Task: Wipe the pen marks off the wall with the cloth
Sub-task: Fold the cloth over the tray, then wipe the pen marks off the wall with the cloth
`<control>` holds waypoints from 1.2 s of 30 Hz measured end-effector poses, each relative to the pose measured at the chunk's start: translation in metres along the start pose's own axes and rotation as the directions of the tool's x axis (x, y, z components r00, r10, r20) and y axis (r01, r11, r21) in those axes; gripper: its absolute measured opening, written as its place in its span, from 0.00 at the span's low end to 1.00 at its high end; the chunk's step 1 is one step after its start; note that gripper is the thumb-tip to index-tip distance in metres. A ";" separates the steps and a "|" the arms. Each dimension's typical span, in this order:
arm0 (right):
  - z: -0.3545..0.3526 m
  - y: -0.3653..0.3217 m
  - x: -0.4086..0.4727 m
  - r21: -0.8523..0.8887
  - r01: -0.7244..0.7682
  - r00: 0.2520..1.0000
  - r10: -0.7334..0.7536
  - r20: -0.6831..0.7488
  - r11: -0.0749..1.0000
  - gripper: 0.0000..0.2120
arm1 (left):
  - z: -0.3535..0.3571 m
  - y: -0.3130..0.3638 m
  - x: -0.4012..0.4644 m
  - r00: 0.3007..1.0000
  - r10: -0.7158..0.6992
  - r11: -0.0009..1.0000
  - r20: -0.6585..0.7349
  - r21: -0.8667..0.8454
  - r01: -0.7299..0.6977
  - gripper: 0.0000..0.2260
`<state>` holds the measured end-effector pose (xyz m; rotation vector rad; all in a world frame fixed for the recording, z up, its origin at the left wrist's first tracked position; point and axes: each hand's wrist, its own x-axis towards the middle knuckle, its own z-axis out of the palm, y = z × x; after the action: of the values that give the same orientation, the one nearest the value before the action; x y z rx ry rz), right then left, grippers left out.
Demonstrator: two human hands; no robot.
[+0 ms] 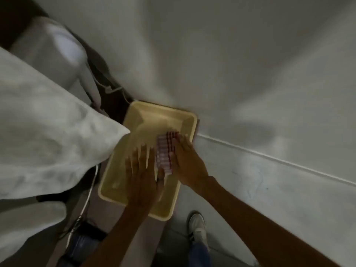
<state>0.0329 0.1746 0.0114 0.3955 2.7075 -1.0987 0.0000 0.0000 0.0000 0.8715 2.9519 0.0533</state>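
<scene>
A pink-and-red checked cloth (163, 151) lies folded in a pale yellow rectangular basin (190, 120) on the floor against the white wall (250, 64). My right hand (186, 162) rests on the cloth's right side with fingers over it. My left hand (142, 170) lies flat in the basin just left of the cloth, fingers spread, its thumb side touching the cloth's edge. Faint blue pen marks (256, 178) show on the lower wall to the right of the basin. The picture is blurred, so whether the basin holds water is unclear.
A bed with white bedding (48, 132) fills the left side, its corner overhanging the basin's left rim. Cables (90, 189) and a dark box (90, 228) lie on the floor below. My white shoe (198, 226) stands just below the basin. A white moulding line (269, 157) runs along the wall.
</scene>
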 end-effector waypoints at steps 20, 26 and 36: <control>0.025 0.026 0.006 0.196 0.141 0.945 -0.073 -0.320 0.970 0.38 | 0.053 0.039 -0.027 0.983 -0.124 0.988 -0.138 -0.106 0.110 0.30; 0.069 0.173 -0.163 0.127 -0.112 0.959 0.140 -0.247 0.986 0.46 | 0.077 0.140 -0.081 0.998 -0.012 0.978 -0.062 -0.211 -0.001 0.30; 0.208 0.407 -0.323 0.062 -0.603 0.796 0.605 -0.016 0.795 0.47 | 0.308 0.214 -0.168 0.912 0.265 0.952 0.312 -0.238 -0.195 0.30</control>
<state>0.4827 0.2532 -0.3123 1.1997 2.2901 -0.9640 0.2781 0.0929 -0.2876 1.0718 2.4620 0.1902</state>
